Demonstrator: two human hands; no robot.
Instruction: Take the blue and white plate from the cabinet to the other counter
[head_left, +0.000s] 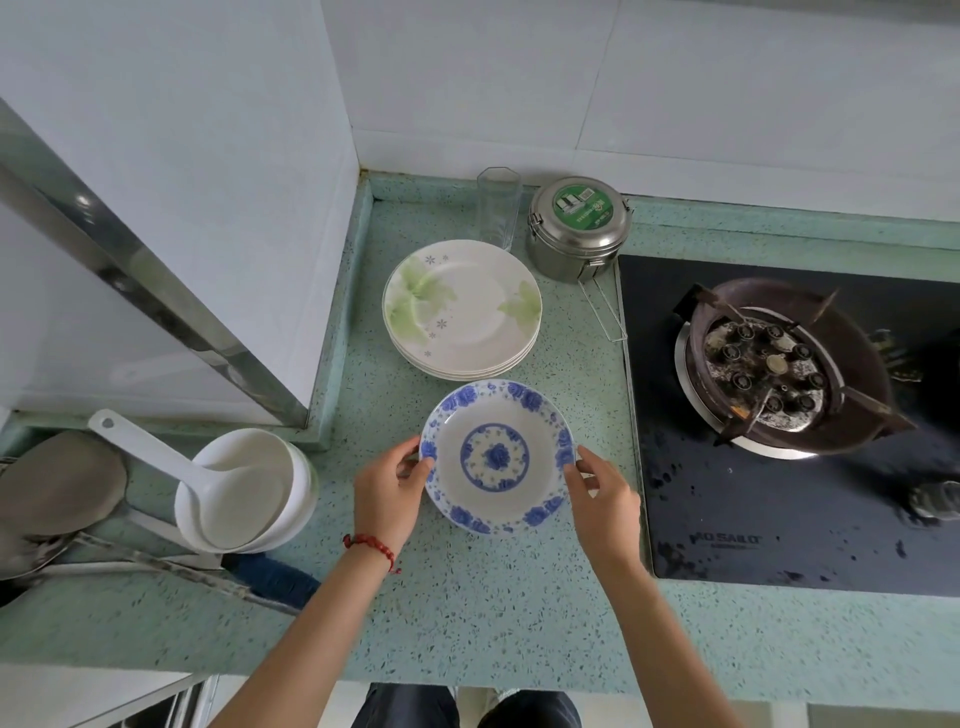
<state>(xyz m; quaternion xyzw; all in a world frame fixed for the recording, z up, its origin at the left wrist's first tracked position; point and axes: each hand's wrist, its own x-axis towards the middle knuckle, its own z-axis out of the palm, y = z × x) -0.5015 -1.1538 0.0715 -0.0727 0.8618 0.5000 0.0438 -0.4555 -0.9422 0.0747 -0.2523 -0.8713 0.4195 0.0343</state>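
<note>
The blue and white plate (497, 456) has a white bowl, blue flowers round its rim and a blue ring in the middle. It sits low over the speckled green counter (467, 613), level and upright. My left hand (390, 496) grips its left rim. My right hand (602, 499) grips its right rim. Whether the plate rests on the counter or hovers just above it, I cannot tell.
A stack of white plates with green flowers (462, 309) lies just behind. A clear glass (497, 208) and a steel lidded tin (579, 228) stand at the back. The black gas hob (779, 493) fills the right. White bowls with a ladle (244, 491) sit at the left.
</note>
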